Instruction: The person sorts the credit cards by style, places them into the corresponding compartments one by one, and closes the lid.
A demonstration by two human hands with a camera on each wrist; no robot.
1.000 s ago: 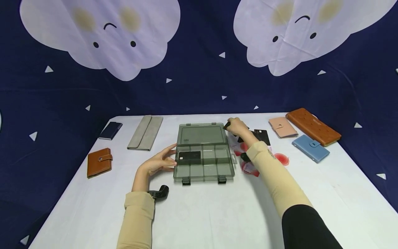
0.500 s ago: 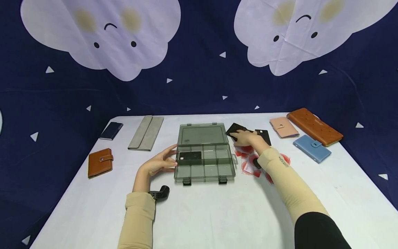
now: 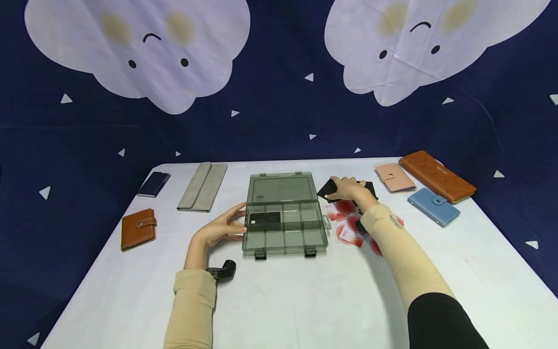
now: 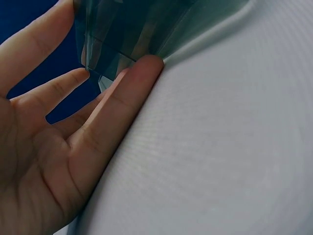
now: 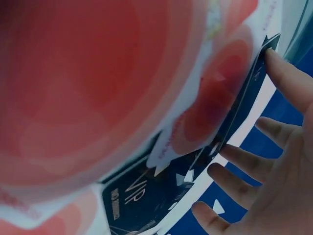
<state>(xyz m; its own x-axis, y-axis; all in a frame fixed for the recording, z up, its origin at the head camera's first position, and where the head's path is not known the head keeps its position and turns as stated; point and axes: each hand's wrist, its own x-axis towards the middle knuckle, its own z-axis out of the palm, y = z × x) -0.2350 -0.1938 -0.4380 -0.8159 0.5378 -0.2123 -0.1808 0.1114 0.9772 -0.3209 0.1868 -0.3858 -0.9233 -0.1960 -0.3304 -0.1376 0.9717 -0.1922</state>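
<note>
A translucent grey-green compartment box [image 3: 283,188] lies with its lid folded back. One black card [image 3: 267,221] sits in its upper left compartment. My left hand [image 3: 220,229] rests against the box's left side; in the left wrist view, the thumb and fingertips touch the clear plastic wall [image 4: 142,29]. To the right of the box, my right hand [image 3: 348,189] is over several black cards [image 3: 326,188], partly hiding them. Its fingers are spread at the cards' edge in the right wrist view, and one black card there [image 5: 139,200] reads VIP. Red-and-white cards [image 3: 345,207] lie just nearer.
On the left lie a brown wallet [image 3: 138,230], a dark blue card holder [image 3: 154,184] and a grey folding case [image 3: 202,186]. On the right are a pink wallet [image 3: 395,177], a blue wallet [image 3: 433,207] and a long brown wallet [image 3: 437,176]. A patterned curtain hangs behind the table.
My right hand has moved from beside the lid's upper right corner, where it held a black card, rightward onto the black cards. The left hand stays at the box.
</note>
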